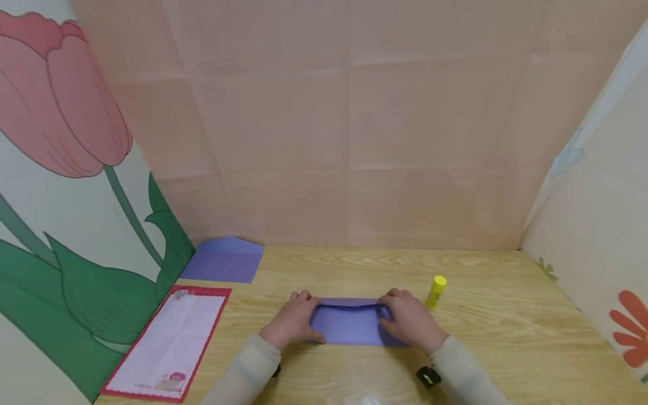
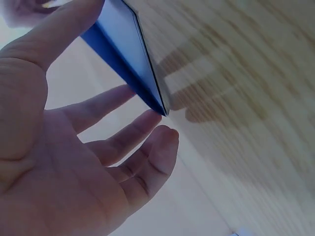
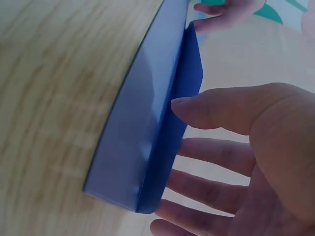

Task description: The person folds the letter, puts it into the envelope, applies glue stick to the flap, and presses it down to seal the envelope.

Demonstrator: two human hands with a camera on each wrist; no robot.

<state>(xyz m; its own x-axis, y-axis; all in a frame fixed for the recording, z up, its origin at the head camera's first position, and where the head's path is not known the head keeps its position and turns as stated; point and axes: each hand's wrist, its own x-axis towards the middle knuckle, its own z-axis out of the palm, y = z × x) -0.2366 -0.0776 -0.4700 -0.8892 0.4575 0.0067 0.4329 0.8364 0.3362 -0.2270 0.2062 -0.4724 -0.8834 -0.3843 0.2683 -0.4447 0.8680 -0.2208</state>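
- While the left hand [image 1: 291, 319] and right hand [image 1: 411, 320] grasp a purple rectangular paper envelope [image 1: 349, 327], near centre, between thumb and fingers, we cannot tell its contents.
- We count two such envelopes, the second envelope [image 1: 223, 265] far left; one red-bordered white paper sheet [image 1: 171, 337], near left; one yellow cylindrical stick [image 1: 436, 291], right.
- Only from the right wrist do we see the thumb touching the raised flap [image 3: 170, 142].

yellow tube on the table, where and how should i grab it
Probably pinch the yellow tube across its middle, coming from its right: it looks slim, round and upright, and the right hand is close by on its left, while that right side looks unobstructed.
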